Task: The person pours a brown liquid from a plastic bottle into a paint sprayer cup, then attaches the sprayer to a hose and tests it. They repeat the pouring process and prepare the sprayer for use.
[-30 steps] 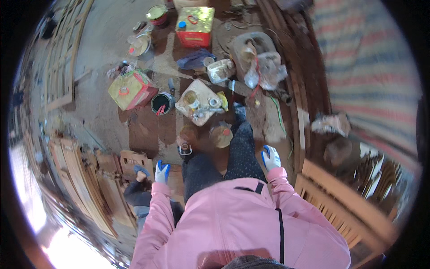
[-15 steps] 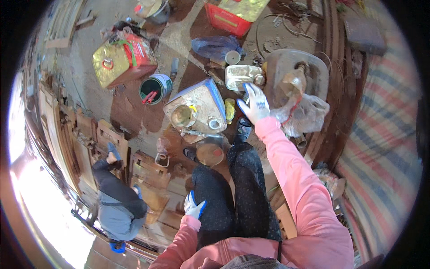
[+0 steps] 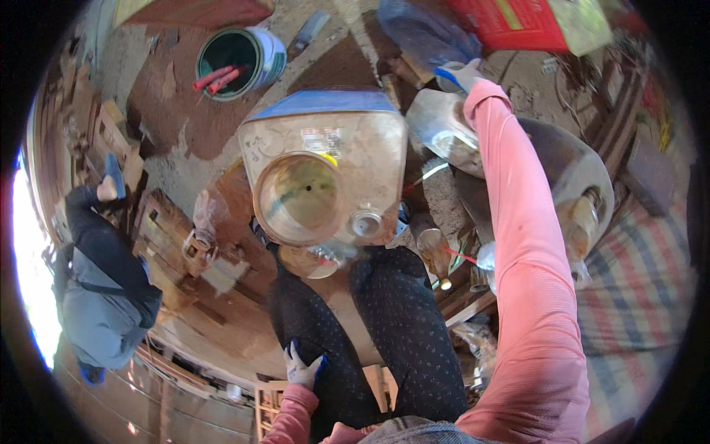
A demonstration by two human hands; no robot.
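Reaching beside blue bag (image 3: 421, 33): right hand (image 3: 463, 75); container label (image 3: 321, 140) illegible.

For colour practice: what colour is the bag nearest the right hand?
The bag is blue; see head view.

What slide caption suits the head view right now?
Gloved right hand outstretched beside a blue plastic bag, gloved left hand on the left thigh, with an open can ahead.
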